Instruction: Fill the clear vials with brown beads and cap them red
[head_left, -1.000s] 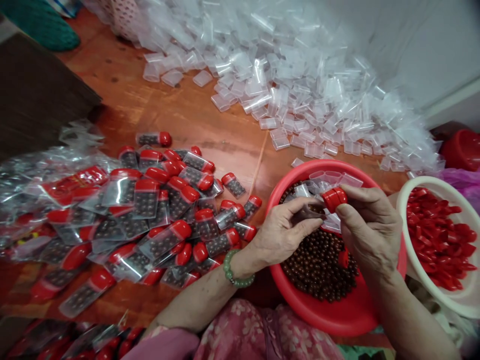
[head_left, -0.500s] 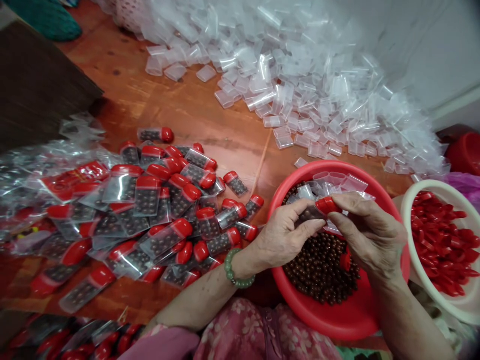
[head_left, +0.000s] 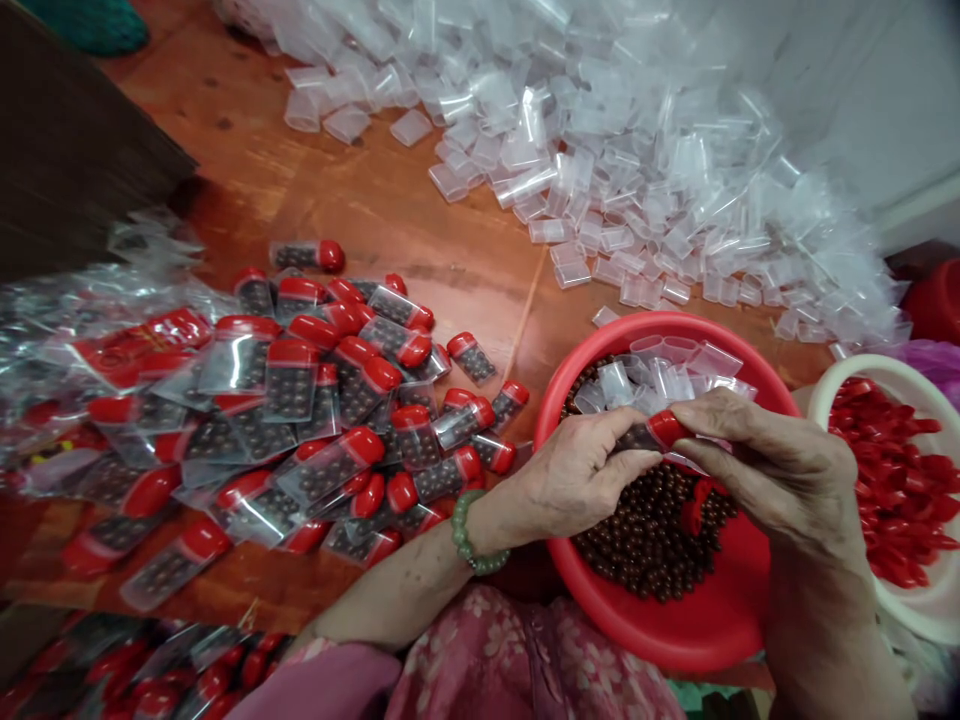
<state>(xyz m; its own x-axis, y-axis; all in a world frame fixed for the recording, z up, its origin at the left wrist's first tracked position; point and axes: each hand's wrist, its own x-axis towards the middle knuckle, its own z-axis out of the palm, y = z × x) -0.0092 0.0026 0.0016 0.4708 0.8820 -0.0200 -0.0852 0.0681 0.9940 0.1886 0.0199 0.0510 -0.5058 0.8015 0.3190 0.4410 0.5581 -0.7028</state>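
My left hand point(head_left: 577, 475) and my right hand point(head_left: 772, 460) meet above a red plastic basin point(head_left: 720, 620). My left fingers pinch a small clear sleeve of dark beads point(head_left: 634, 437). My right fingers grip a red cap point(head_left: 664, 430), which sits on the sleeve's end. Below my hands, loose brown beads point(head_left: 645, 540) fill the basin, with several empty clear sleeves point(head_left: 652, 375) lying on them. A white bowl point(head_left: 825, 400) of red caps stands to the right. Filled, red-capped sleeves point(head_left: 300, 430) lie heaped on the left.
A large heap of empty clear sleeves point(head_left: 600, 170) covers the orange wooden surface point(head_left: 390, 220) beyond. A dark board point(head_left: 75, 140) lies at the upper left. A red container point(head_left: 937, 300) and pink plastic point(head_left: 934, 365) sit at the right edge.
The red cap, apart from the sleeve a second ago, now sits on the sleeve's end. My hands have closed together, and the view has tilted slightly.
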